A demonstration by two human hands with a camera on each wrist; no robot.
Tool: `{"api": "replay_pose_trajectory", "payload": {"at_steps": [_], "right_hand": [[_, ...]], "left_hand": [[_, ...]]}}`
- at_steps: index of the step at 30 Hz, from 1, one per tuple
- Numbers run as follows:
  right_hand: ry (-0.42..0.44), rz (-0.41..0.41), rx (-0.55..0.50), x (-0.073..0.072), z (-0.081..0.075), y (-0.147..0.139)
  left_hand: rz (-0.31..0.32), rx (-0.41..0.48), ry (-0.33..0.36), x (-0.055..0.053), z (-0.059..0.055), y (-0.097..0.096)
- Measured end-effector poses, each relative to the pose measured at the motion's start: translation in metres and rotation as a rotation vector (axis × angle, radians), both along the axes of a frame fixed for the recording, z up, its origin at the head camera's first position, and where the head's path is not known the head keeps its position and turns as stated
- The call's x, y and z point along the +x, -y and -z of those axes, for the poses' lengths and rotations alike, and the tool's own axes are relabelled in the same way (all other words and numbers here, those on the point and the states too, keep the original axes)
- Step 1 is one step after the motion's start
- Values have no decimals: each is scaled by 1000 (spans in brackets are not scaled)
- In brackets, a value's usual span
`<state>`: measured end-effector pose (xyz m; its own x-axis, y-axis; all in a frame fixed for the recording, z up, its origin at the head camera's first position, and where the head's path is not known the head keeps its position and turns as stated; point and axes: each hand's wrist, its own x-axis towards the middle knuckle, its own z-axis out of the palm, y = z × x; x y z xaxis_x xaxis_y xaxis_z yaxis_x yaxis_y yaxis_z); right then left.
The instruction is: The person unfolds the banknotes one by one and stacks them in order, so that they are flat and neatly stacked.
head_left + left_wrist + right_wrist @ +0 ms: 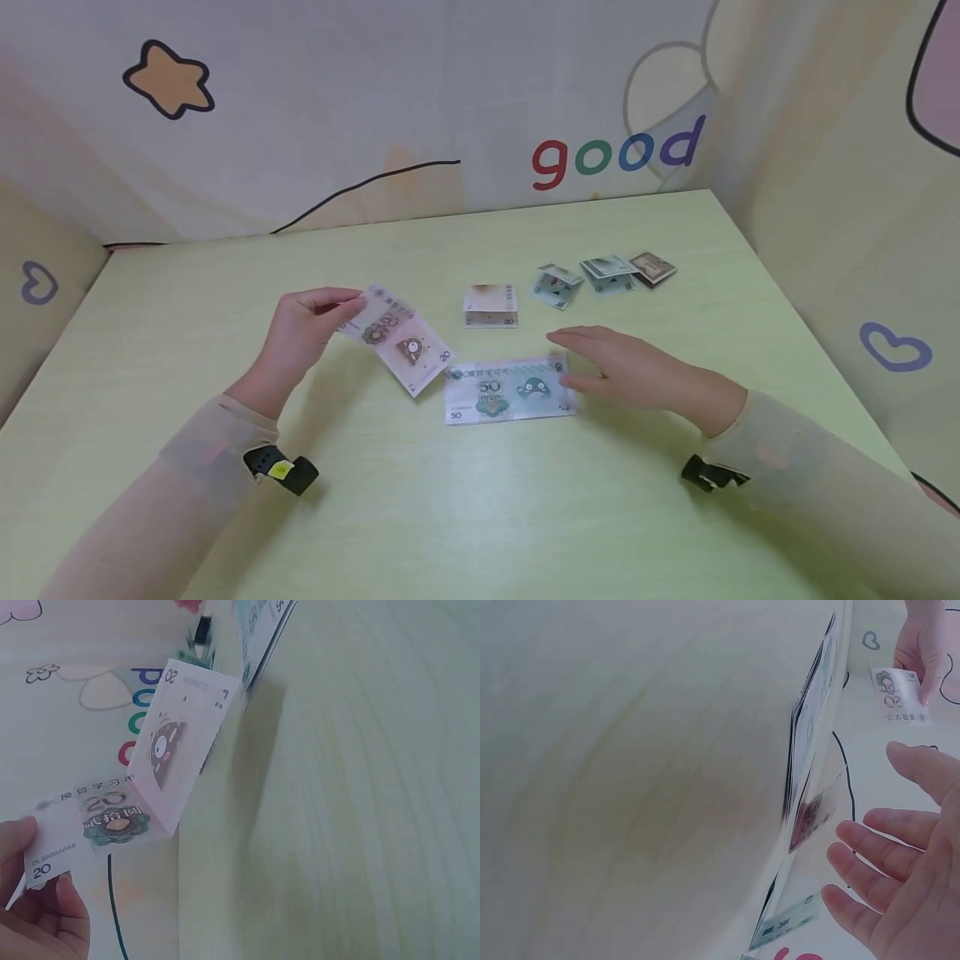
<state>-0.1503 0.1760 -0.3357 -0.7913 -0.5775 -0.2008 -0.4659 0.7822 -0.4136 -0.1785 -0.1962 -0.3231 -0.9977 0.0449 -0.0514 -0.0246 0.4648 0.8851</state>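
Note:
Between thumb and fingers my left hand (303,329) pinches the left end of a pinkish 20 play banknote (408,342), creased across its middle. In the left wrist view the note (184,742) bends at that crease, its free half slanting up. A green 50 play banknote (510,392) lies flat on the table, just right of the held note's lower corner. My right hand (630,367) hovers by the 50 note's right end, fingers extended and holding nothing; in the right wrist view its fingers (885,859) are spread apart. Whether it touches the 50 note I cannot tell.
Behind the 50 note sits a folded 20 note (490,307). Farther right on the table (480,508) stand two folded green notes, one here (557,286) and one beside it (609,273), then a folded brown note (654,269). A printed cloth (337,108) walls the back and sides.

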Motion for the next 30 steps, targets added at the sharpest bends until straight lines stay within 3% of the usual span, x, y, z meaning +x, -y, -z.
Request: {"api": "replay_pose_trajectory", "payload": {"at_steps": [6, 13, 30], "right_hand": [[-11, -14, 0, -1, 0, 2], [-26, -10, -5, -1, 0, 2], [-39, 42, 5, -2, -2, 10]], "left_hand": [[-25, 50, 51, 5, -2, -7], [-10, 102, 67, 8, 1, -17], [-15, 275, 207, 16, 21, -44]]}}
